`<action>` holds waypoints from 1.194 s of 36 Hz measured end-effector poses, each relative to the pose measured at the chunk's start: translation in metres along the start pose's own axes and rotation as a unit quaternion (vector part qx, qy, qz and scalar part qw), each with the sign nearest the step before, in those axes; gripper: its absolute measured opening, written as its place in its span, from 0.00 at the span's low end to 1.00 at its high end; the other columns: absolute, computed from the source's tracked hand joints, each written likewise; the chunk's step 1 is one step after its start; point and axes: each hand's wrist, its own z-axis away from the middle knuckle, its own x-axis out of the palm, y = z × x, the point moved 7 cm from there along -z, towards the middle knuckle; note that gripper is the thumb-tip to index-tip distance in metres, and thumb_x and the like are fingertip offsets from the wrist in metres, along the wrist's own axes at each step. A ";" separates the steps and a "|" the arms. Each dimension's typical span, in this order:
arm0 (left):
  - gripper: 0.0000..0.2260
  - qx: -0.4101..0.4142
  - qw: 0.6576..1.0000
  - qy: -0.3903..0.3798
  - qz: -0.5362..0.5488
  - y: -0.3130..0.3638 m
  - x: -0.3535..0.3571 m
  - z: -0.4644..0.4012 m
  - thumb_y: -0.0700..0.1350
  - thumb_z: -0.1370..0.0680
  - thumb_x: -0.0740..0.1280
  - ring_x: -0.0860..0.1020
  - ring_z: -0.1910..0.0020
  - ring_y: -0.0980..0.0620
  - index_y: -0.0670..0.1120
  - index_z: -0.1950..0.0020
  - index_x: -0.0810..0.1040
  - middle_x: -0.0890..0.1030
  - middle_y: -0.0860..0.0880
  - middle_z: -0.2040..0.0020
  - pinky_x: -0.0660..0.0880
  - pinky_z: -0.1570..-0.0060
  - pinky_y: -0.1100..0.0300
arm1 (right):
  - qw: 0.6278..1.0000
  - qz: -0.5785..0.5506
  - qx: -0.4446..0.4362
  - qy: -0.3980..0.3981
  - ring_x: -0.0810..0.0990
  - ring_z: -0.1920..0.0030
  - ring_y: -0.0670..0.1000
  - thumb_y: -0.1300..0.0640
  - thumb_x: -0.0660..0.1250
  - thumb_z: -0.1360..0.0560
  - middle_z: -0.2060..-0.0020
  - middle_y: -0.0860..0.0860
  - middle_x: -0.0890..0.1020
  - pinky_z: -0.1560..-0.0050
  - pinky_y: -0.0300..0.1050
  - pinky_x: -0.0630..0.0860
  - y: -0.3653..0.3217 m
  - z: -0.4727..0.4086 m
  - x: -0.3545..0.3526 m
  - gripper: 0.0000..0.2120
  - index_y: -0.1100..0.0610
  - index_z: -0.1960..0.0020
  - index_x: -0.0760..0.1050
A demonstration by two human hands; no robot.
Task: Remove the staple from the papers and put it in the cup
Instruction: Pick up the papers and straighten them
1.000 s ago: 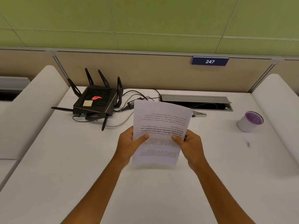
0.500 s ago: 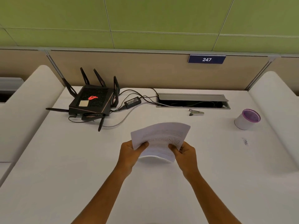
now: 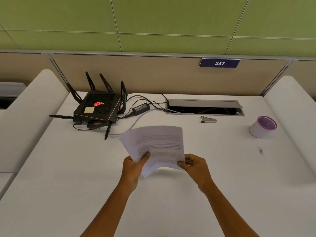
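We are lowering the papers (image 3: pixel 154 147) flat toward the desk (image 3: pixel 68 185), left hand (image 3: pixel 132 169) and right hand (image 3: pixel 195 165) pinching their near edge; staple unseen, remover (image 3: pixel 208 119) and cup (image 3: pixel 262 126) untouched beyond.

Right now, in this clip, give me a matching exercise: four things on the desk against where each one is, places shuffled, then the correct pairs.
Things:
1. papers
2. cup
3. staple remover
4. router

Places:
A. far left of the desk, antennas up
B. just in front of the cable tray
C. held by the left hand and the right hand
D. far right of the desk, tilted

Pairs: 1-C, 2-D, 3-B, 4-A
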 end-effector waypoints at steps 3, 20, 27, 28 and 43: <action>0.08 0.000 0.999 0.015 0.051 0.004 -0.007 -0.001 0.47 0.23 0.78 0.86 0.44 0.49 0.50 0.44 0.86 0.89 0.51 0.47 0.82 0.52 0.62 | 0.998 -0.049 0.019 -0.016 0.89 0.49 0.50 0.61 0.79 0.27 0.51 0.48 0.90 0.43 0.45 0.83 0.001 0.002 -0.004 0.11 0.56 0.44 0.86; 0.21 -0.041 0.971 -0.015 0.237 -0.023 0.009 0.023 0.41 0.25 0.75 0.86 0.38 0.48 0.51 0.32 0.81 0.87 0.48 0.36 0.87 0.45 0.52 | 0.975 -0.201 0.087 0.035 0.89 0.47 0.56 0.62 0.77 0.25 0.46 0.53 0.89 0.46 0.59 0.86 0.000 0.015 0.016 0.15 0.58 0.39 0.82; 0.20 -0.023 0.987 0.010 0.159 -0.025 -0.052 -0.007 0.40 0.19 0.71 0.84 0.35 0.44 0.47 0.26 0.79 0.86 0.47 0.34 0.87 0.48 0.54 | 0.994 -0.087 0.051 0.053 0.90 0.52 0.55 0.61 0.77 0.24 0.52 0.51 0.90 0.50 0.55 0.87 -0.021 -0.002 -0.031 0.09 0.57 0.44 0.85; 0.21 -0.019 0.992 -0.008 0.123 -0.021 -0.055 -0.010 0.41 0.18 0.71 0.84 0.35 0.45 0.49 0.25 0.77 0.86 0.48 0.34 0.87 0.47 0.54 | 0.995 -0.074 0.046 0.052 0.90 0.52 0.55 0.61 0.76 0.24 0.52 0.51 0.90 0.50 0.55 0.87 -0.024 -0.004 -0.035 0.09 0.57 0.44 0.86; 0.08 0.062 0.997 -0.002 -0.042 0.021 -0.034 -0.015 0.43 0.25 0.79 0.87 0.52 0.49 0.50 0.47 0.85 0.89 0.51 0.53 0.85 0.58 0.62 | 0.996 -0.002 -0.084 0.041 0.87 0.51 0.47 0.61 0.73 0.21 0.53 0.45 0.89 0.48 0.41 0.83 -0.054 0.005 -0.048 0.09 0.49 0.47 0.87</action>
